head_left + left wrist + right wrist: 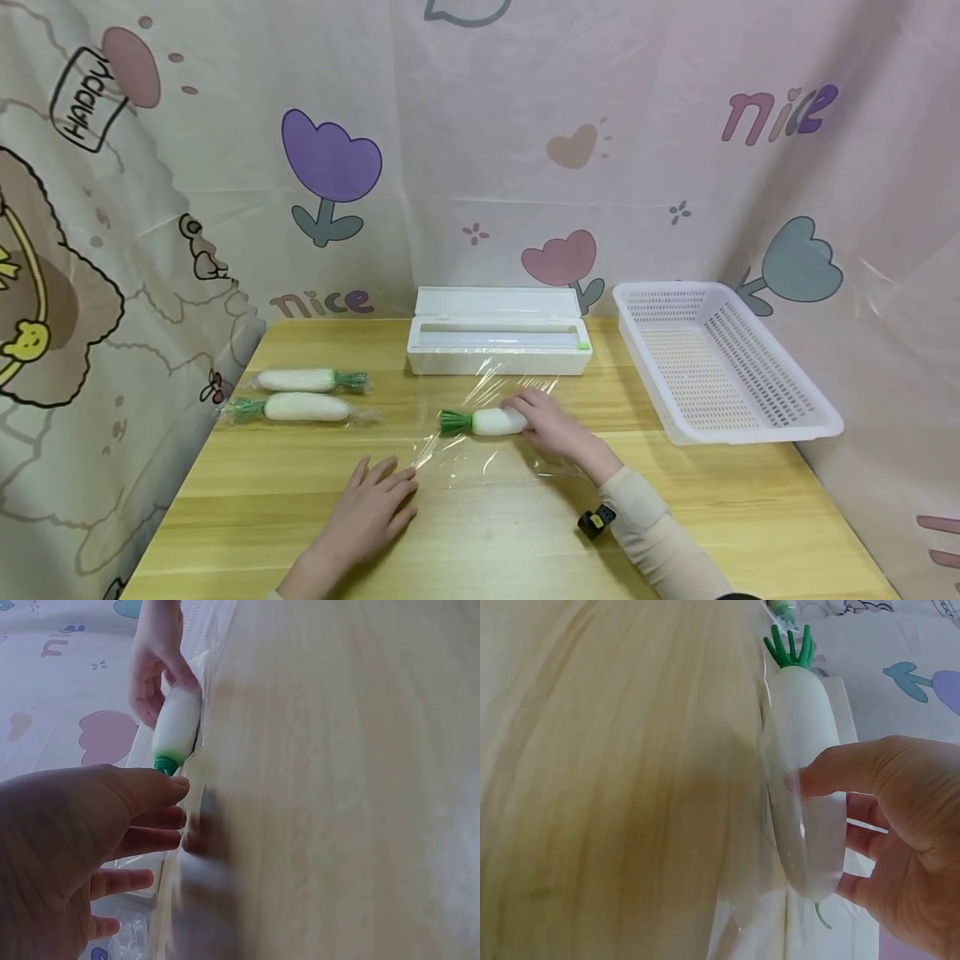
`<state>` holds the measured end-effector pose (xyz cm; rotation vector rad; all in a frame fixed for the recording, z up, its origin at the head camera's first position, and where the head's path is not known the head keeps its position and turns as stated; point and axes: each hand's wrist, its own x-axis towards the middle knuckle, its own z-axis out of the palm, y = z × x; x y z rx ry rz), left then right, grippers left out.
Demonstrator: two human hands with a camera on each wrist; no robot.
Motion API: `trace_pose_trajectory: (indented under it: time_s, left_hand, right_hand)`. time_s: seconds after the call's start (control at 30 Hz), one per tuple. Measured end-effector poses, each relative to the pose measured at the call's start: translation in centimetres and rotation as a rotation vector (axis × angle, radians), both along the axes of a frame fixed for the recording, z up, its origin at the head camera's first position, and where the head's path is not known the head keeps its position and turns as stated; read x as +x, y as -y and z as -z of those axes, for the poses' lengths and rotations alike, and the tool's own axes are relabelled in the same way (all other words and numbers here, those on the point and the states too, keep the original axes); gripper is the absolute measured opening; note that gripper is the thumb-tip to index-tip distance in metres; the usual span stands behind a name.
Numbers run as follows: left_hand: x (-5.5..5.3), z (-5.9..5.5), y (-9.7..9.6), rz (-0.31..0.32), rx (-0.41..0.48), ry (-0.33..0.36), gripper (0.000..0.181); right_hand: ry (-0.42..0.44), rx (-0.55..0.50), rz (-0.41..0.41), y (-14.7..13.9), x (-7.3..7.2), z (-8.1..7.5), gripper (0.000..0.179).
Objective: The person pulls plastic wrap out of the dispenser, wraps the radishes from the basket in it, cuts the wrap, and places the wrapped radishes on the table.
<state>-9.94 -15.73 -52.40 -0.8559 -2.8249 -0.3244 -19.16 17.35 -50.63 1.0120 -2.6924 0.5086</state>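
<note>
A white radish with green stalk stubs lies crosswise on a sheet of clear plastic wrap spread over the table. My right hand grips its root end, thumb on one side and fingers on the other, as the right wrist view shows. My left hand is spread low over the table at the sheet's near left corner, fingers apart and holding nothing. The wrap runs back to a white dispenser box with its lid raised. In the left wrist view, the radish appears beyond my left thumb.
Two radishes wrapped in plastic, a rear one and a front one, lie at the table's left. A white perforated basket stands at the right. Behind the wooden table hangs a printed cloth.
</note>
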Motion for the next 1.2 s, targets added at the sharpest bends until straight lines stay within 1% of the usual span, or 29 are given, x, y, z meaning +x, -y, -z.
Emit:
trace_pose_trajectory:
  time_s: [0.07, 0.17, 0.3, 0.4, 0.53, 0.73, 0.83, 1.03, 1.13, 1.2]
  left_hand:
    - [0.0, 0.1, 0.1, -0.009, 0.007, -0.001, 0.028]
    - [-0.1, 0.1, 0.1, -0.019, 0.010, 0.006, 0.028]
    - [-0.1, 0.1, 0.1, -0.020, 0.018, 0.019, 0.026]
    - [-0.2, -0.1, 0.1, -0.019, 0.027, 0.029, 0.025]
    - [-0.2, -0.1, 0.1, -0.015, 0.029, 0.034, 0.025]
    - [-0.2, 0.1, 0.0, -0.013, 0.036, 0.030, 0.025]
    - [-0.2, 0.2, 0.0, -0.012, 0.039, 0.023, 0.025]
    - [-0.3, 0.3, 0.0, -0.001, 0.050, -0.002, 0.024]
    - [-0.3, 0.3, -0.1, 0.007, 0.059, -0.019, 0.023]
    - [-0.3, 0.3, -0.1, 0.010, 0.060, -0.025, 0.023]
  right_hand:
    - [0.020, 0.004, 0.017, -0.1, 0.2, -0.1, 0.052]
    - [0.080, 0.001, 0.045, -0.2, 0.7, -0.4, 0.051]
    - [0.142, -0.007, 0.060, -0.3, 1.2, -0.8, 0.049]
    - [0.139, -0.003, 0.052, -0.3, 1.4, -0.9, 0.050]
    - [0.111, -0.005, 0.035, -0.3, 1.5, -0.8, 0.048]
    - [0.103, 0.014, 0.028, -0.2, 1.9, -0.9, 0.040]
    - [0.142, 0.020, 0.043, -0.1, 2.1, -0.9, 0.038]
    - [0.295, -0.023, 0.091, -0.1, 2.4, -0.6, 0.046]
    - [0.299, -0.024, 0.080, 0.0, 2.4, -0.4, 0.048]
    - [0.262, -0.022, 0.059, 0.1, 2.3, -0.4, 0.049]
